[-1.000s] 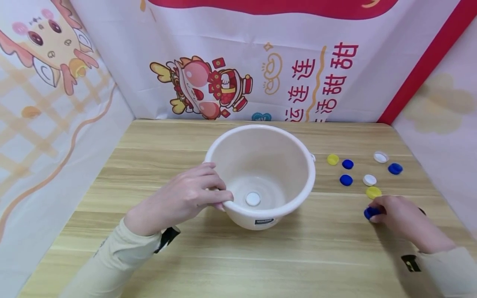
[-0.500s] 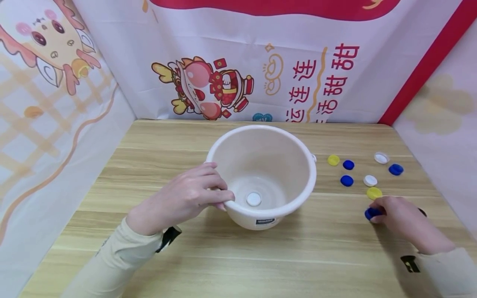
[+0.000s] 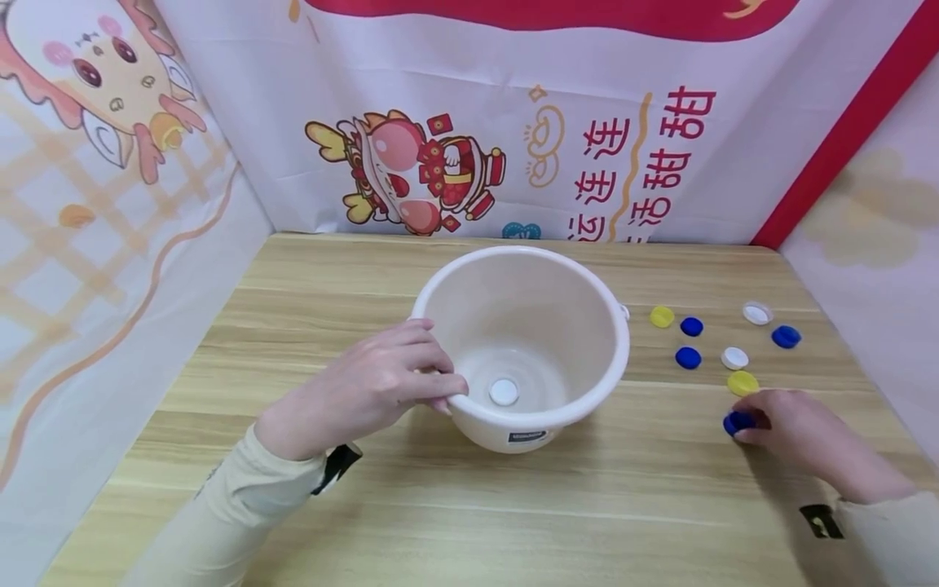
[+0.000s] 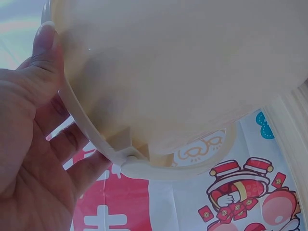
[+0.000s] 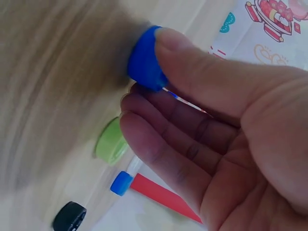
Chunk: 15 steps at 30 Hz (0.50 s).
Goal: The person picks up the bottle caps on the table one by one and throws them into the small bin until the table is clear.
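Note:
A cream plastic bucket [image 3: 543, 326] stands at the middle of the table, with one white bottle cap [image 3: 504, 392] on its inside bottom. My left hand [image 3: 374, 379] grips the bucket's near left rim, thumb over the edge and fingers along the outside, as the left wrist view also shows. Over on the right, my right hand [image 3: 803, 432] pinches a blue bottle cap [image 5: 144, 60] between thumb and fingertips, close over the table. A yellow cap [image 3: 742, 383] lies just beyond those fingers. A black cap [image 5: 70, 216] shows in the right wrist view.
More loose caps lie right of the bucket: a yellow one [image 3: 662, 316], blue ones [image 3: 688, 357] and white ones [image 3: 734, 358]. The wooden table [image 3: 557, 514] ends at a printed cloth backdrop [image 3: 455, 65], with cloth walls at both sides.
The whole head view has shifted slightly, so everything appears a little further right. Both hands keep their holds on the bucket rim and the blue bottle cap.

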Motion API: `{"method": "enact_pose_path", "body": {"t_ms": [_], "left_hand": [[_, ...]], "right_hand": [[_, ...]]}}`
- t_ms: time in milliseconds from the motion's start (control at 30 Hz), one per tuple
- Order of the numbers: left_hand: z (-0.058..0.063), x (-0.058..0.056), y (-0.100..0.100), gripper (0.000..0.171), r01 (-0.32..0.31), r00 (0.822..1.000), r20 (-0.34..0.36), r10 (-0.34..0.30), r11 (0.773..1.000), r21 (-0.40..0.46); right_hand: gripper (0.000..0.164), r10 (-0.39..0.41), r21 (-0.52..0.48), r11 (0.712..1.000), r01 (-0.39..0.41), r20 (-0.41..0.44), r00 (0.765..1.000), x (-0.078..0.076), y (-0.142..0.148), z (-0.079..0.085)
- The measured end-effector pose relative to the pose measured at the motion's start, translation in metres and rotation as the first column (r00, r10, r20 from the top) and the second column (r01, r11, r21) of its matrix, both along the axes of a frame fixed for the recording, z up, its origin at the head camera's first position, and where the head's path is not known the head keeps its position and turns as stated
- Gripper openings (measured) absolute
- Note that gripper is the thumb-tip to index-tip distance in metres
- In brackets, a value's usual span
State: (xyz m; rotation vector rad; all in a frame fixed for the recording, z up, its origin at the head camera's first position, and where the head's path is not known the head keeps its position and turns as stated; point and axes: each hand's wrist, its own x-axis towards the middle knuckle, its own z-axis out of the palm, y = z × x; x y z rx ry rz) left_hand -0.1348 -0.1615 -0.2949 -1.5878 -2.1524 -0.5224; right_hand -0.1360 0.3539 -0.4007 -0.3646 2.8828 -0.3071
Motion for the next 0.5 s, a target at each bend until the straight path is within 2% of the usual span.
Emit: {"method": "enact_pose_path", "body": {"t_ms": [133, 267, 367, 500], "left_hand": [[0.0, 0.0, 0.001, 0.022, -0.001, 1.0, 0.002, 0.001, 1.0, -0.006], [0.001, 0.001, 0.001, 0.022, -0.006, 1.0, 0.002, 0.006, 1.0, -0.011], [0.001, 0.001, 0.0, 0.022, -0.01, 1.0, 0.003, 0.01, 1.0, -0.011], [0.0, 0.0, -0.001, 0.021, -0.007, 1.0, 0.001, 0.007, 1.0, -0.008]], "right_hand": [[0.033, 0.011, 0.002, 1.0, -0.011, 0.043, 0.999, -0.002, 0.001, 0.005], [0.033, 0.029, -0.024, 0.999, -0.029, 0.016, 0.999, -0.003, 0.0, 0.013], [0.03, 0.071, -0.033, 0.997, -0.073, -0.059, 0.996, -0.004, -0.001, 0.021], [0.031, 0.122, -0.016, 0.992, -0.127, -0.177, 0.977, -0.007, -0.003, 0.037]]}}
